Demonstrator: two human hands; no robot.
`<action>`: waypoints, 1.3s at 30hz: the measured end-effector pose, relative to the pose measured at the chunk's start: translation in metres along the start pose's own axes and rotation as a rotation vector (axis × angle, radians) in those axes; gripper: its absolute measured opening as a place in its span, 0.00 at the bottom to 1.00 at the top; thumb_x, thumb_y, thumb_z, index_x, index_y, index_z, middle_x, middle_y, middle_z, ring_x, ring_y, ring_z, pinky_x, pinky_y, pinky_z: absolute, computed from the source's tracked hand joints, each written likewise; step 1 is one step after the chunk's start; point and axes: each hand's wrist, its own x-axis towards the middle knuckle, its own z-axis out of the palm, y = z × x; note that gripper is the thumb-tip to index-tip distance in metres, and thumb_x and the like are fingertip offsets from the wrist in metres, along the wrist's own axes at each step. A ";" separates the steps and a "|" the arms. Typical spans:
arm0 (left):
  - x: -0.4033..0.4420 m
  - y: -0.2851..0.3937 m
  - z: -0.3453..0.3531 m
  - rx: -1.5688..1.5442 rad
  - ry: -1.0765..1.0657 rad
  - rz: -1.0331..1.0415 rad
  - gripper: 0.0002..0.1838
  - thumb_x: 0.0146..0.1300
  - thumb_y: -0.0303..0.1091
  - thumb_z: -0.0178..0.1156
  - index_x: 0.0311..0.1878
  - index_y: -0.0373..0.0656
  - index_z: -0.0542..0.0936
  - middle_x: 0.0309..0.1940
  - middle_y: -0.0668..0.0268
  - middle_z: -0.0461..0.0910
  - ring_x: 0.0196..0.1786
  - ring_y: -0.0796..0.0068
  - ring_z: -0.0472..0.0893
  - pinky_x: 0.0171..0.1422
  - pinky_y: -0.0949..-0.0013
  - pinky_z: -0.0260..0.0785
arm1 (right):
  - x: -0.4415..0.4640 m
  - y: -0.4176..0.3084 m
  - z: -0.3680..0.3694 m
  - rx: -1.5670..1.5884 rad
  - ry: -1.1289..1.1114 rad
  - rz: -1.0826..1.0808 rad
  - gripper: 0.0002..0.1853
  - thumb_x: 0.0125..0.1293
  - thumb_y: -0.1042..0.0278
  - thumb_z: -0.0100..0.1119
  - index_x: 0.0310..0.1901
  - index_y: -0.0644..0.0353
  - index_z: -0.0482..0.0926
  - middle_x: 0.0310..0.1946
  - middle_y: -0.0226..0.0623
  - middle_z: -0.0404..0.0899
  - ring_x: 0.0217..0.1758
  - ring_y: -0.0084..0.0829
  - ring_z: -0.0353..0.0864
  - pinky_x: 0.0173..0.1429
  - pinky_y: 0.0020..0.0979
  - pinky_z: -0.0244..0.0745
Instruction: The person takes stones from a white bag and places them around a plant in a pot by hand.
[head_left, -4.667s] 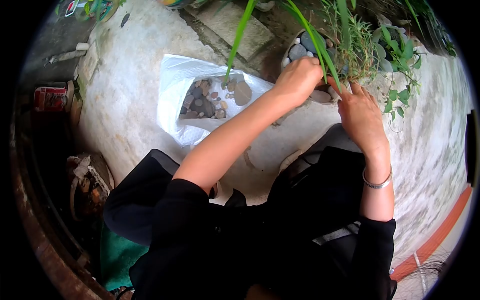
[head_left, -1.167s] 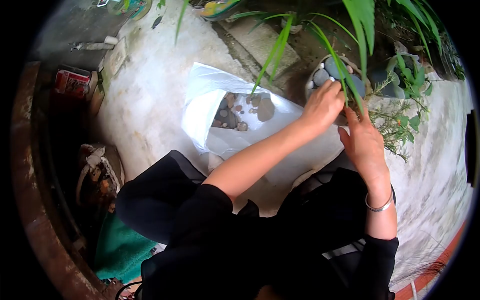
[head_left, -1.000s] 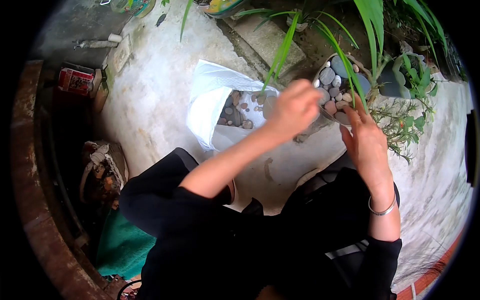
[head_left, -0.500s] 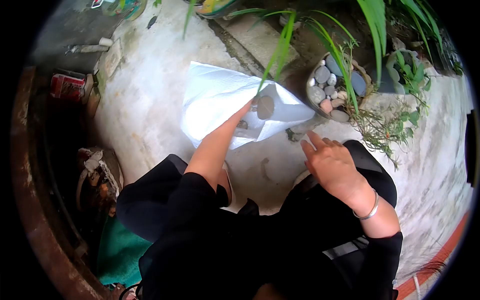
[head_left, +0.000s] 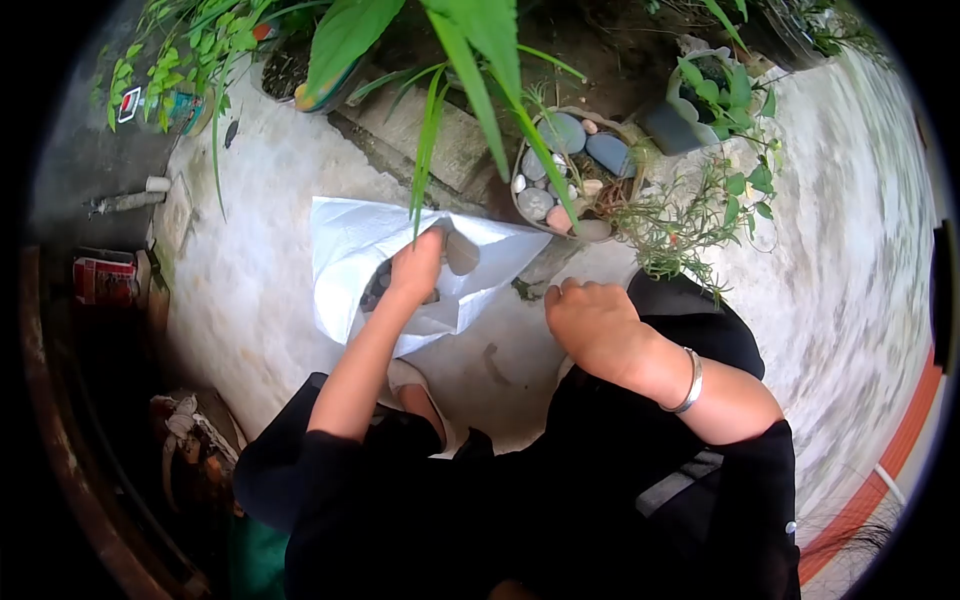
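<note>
A white woven sack (head_left: 345, 235) lies on the concrete with its mouth spread toward me. My left hand (head_left: 418, 265) reaches into that mouth, its fingers closed and partly hidden, against a flat round grey stone (head_left: 462, 253) it appears to grip. Darker stones (head_left: 378, 285) show deeper inside the sack, beside my wrist. Over my right knee hovers my right hand (head_left: 595, 322), a silver bangle at its wrist. Its fingers are curled in, and nothing shows in them. The sack's right corner is the nearest thing to it.
Just beyond the sack stands a round pot (head_left: 530, 180) filled with smooth stones. A grey planter (head_left: 680, 115) and trailing plants (head_left: 690, 225) are at the right. Long green leaves (head_left: 465, 60) hang across the top. A red box (head_left: 108, 278) sits at the left.
My view has shifted, so the sack and pot appear farther left. My left hand shows more fully inside the sack's mouth. The right hand's fingers, stretched before, are curled now.
</note>
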 end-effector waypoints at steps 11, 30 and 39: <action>0.007 0.087 -0.081 -1.139 -0.005 0.115 0.10 0.57 0.15 0.55 0.43 0.32 0.73 0.32 0.59 0.81 0.36 0.73 0.82 0.42 0.75 0.75 | -0.009 0.002 -0.016 0.204 0.148 -0.228 0.06 0.51 0.76 0.54 0.33 0.64 0.75 0.31 0.43 0.76 0.34 0.41 0.80 0.35 0.36 0.76; -0.053 0.140 -0.061 -1.574 -0.304 0.183 0.09 0.54 0.16 0.59 0.39 0.32 0.75 0.35 0.60 0.80 0.37 0.71 0.81 0.45 0.69 0.75 | -0.039 0.024 -0.040 0.444 0.302 0.162 0.07 0.56 0.69 0.58 0.32 0.64 0.75 0.28 0.45 0.80 0.32 0.48 0.81 0.34 0.39 0.76; -0.055 0.173 -0.049 -1.030 -0.210 0.630 0.09 0.55 0.24 0.62 0.39 0.32 0.77 0.48 0.56 0.73 0.48 0.68 0.77 0.51 0.68 0.72 | -0.130 0.052 -0.075 1.112 0.835 0.200 0.11 0.63 0.72 0.54 0.44 0.70 0.73 0.26 0.44 0.78 0.21 0.30 0.76 0.29 0.26 0.72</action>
